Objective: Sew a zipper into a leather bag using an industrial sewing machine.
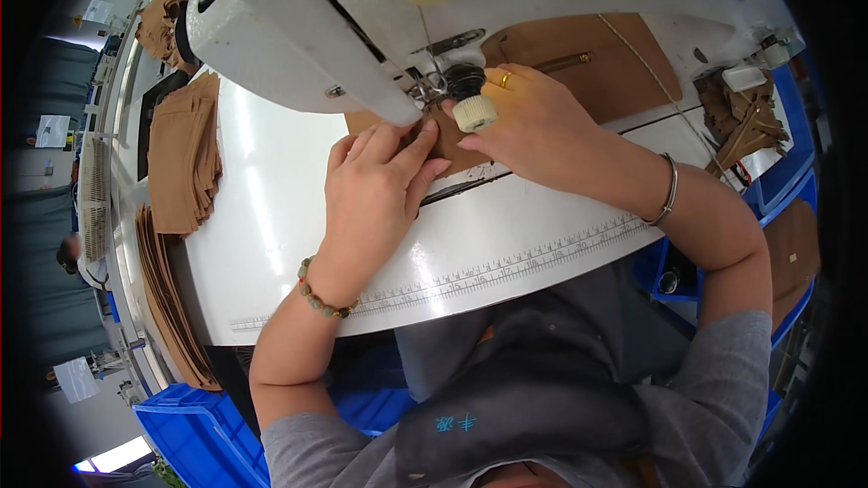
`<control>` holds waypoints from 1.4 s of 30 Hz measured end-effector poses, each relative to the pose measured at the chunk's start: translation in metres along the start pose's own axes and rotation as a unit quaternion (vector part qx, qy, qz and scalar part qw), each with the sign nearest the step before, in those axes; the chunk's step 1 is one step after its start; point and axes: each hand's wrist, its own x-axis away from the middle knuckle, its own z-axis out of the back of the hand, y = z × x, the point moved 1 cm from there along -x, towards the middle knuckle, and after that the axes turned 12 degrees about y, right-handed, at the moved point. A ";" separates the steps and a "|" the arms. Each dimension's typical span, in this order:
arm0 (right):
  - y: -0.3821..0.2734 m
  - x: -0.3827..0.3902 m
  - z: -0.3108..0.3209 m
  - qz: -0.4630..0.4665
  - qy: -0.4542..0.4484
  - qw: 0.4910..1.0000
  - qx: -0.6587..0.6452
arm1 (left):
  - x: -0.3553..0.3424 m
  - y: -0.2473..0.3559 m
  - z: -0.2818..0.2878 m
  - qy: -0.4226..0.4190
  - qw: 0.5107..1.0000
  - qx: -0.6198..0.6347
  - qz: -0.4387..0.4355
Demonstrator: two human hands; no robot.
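A white sewing machine (280, 27) arches over a brown fabric piece (461, 160) at its needle. My left hand (371, 185) presses on that piece left of the needle, fingers bent and close together, thumb toward the right. My right hand (547, 126), wearing a ring, is curved beside the needle, its thumb near the piece and some fingertips hidden by a black-and-cream knob (475, 110). I cannot make out what is between its fingers. A larger brown panel (624, 68) with a brass zipper lies behind my right hand.
The white table (271, 289) has a printed ruler along its front edge. Brown stacked pieces (181, 154) lie at left, brown scraps (741, 113) at right. Blue bins (190, 434) stand at the lower left and right (787, 172). Another person (81, 262) is at the far left.
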 end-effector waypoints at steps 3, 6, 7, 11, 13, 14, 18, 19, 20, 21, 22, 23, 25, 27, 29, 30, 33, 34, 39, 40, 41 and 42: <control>0.000 -0.002 0.002 -0.007 -0.016 1.000 -0.010 | 0.000 -0.001 0.000 -0.004 1.000 0.008 0.007; -0.001 -0.003 0.002 -0.010 -0.020 1.000 -0.003 | 0.000 0.000 0.000 -0.005 1.000 0.016 0.020; -0.001 -0.003 0.002 -0.007 -0.021 1.000 -0.002 | 0.000 0.000 0.000 -0.001 1.000 0.016 0.016; 0.000 -0.003 0.001 0.001 -0.006 1.000 0.004 | -0.002 -0.002 -0.001 -0.001 1.000 0.014 0.013; 0.001 -0.003 0.001 0.003 -0.007 1.000 0.004 | -0.002 -0.002 -0.001 0.000 1.000 0.015 0.016; 0.001 -0.002 0.000 -0.002 -0.010 1.000 0.004 | -0.002 -0.002 -0.001 0.000 1.000 0.016 0.020; 0.001 -0.002 -0.001 -0.005 -0.010 1.000 0.006 | -0.002 -0.002 -0.002 0.008 1.000 0.013 0.009; 0.001 -0.003 -0.001 -0.004 -0.007 1.000 0.002 | -0.002 -0.002 -0.002 0.007 1.000 0.011 0.008; 0.002 -0.003 -0.001 -0.003 -0.002 1.000 0.009 | -0.003 -0.003 -0.002 0.006 1.000 0.008 0.008; 0.002 -0.003 -0.001 -0.003 0.001 1.000 0.015 | -0.003 -0.003 -0.001 0.008 1.000 0.007 0.009; 0.002 -0.003 0.000 0.003 0.002 1.000 0.017 | -0.004 -0.004 -0.001 0.007 1.000 0.008 0.008; 0.002 -0.003 0.000 -0.002 -0.001 1.000 0.007 | -0.004 -0.004 -0.001 0.007 1.000 0.009 0.007; 0.003 -0.003 0.000 -0.004 -0.006 1.000 -0.002 | -0.005 -0.004 -0.001 0.011 1.000 0.009 0.004; 0.003 -0.003 0.001 0.002 0.008 1.000 0.008 | -0.005 -0.003 -0.001 0.014 1.000 0.009 0.001; 0.003 -0.004 0.001 0.003 0.008 1.000 0.003 | -0.005 -0.003 -0.001 0.015 1.000 0.002 -0.004; 0.003 -0.004 0.001 -0.001 0.007 1.000 0.002 | -0.005 -0.003 -0.001 0.017 1.000 0.002 -0.002; 0.003 -0.004 0.002 -0.011 -0.006 1.000 -0.002 | -0.006 -0.003 -0.001 0.024 1.000 0.003 -0.007; 0.003 -0.004 0.002 -0.004 -0.006 1.000 -0.002 | -0.006 -0.003 -0.001 0.024 1.000 -0.008 -0.008; 0.009 -0.008 0.010 -0.038 0.034 0.998 0.031 | -0.004 -0.002 -0.001 0.038 0.998 -0.040 -0.019; 0.008 -0.009 0.014 -0.031 0.036 0.998 0.035 | -0.003 -0.002 0.000 0.042 0.998 -0.047 -0.022; 0.006 -0.010 0.020 -0.008 0.009 0.998 0.065 | -0.001 -0.001 0.001 0.045 0.997 -0.055 -0.022; 0.004 -0.011 0.024 -0.010 -0.053 0.994 0.098 | 0.001 0.000 0.002 0.045 0.997 -0.055 -0.018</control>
